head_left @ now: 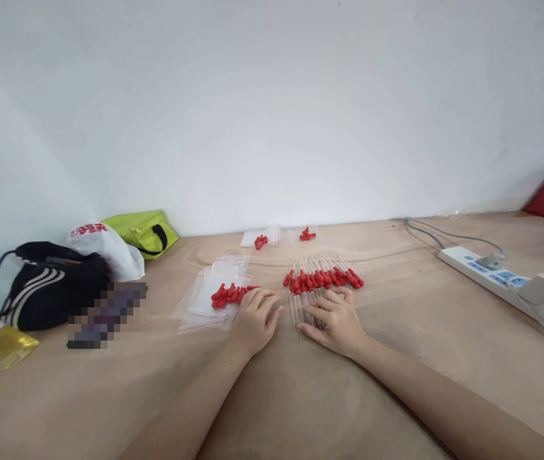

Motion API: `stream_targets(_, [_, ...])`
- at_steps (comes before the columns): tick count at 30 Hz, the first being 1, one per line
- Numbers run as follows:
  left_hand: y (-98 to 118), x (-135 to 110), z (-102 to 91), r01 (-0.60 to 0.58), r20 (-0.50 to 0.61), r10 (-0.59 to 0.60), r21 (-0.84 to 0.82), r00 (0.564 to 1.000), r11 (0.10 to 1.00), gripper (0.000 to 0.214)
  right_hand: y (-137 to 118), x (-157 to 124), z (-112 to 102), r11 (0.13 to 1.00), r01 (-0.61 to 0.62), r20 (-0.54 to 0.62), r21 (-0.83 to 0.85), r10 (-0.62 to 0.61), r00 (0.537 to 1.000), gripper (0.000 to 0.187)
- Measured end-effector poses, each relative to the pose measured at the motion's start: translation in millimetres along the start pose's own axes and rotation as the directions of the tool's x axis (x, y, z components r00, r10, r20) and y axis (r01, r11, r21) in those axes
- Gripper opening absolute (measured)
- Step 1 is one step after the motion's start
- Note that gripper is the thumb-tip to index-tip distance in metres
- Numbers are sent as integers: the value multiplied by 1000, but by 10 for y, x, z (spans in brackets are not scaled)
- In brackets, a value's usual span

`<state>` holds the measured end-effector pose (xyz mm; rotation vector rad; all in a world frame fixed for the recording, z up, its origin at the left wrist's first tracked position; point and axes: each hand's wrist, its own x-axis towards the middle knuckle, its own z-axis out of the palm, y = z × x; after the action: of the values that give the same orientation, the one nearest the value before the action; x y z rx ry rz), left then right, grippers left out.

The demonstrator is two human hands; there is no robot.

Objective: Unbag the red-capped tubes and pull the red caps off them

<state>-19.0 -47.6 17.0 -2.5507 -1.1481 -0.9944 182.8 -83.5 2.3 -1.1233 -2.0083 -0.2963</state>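
Observation:
A fan of clear glass droppers with red rubber bulbs [322,278] lies on the wooden table [396,358]. My right hand [334,319] lies flat on the glass ends of this fan, fingers spread. To the left is a stack of clear zip bags [207,300] with a bunch of red-bulbed droppers [229,294] lying on or in the top one. Resting at the right edge of that stack, my left hand [256,319] has its fingers stretched forward, touching the bulbs. Neither hand grips anything.
Two small filled bags with red bulbs [261,241] [307,234] lie by the wall. At left are a black striped bag [44,284], a white plastic bag [103,246] and a green pouch [144,231]. A white power strip [487,271] with cables sits at right.

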Motion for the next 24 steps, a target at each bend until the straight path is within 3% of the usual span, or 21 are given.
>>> stream_targets(7, [34, 287, 324, 189, 84, -182, -74, 980, 979, 21, 21, -28, -18, 1000, 15, 66, 2, -15, 998, 32])
stream_targets(13, [24, 506, 540, 299, 49, -296, -75, 954, 951, 19, 31, -40, -31, 999, 41, 116, -16, -39, 993, 38])
stream_targets(21, [-11, 518, 544, 363, -44, -370, -111, 928, 925, 16, 3, -15, -58, 997, 66, 172, -34, -59, 983, 46])
stream_targets(24, [2, 466, 468, 363, -114, -381, -149, 917, 920, 18, -4, -22, -66, 999, 43, 135, -22, -39, 990, 39])
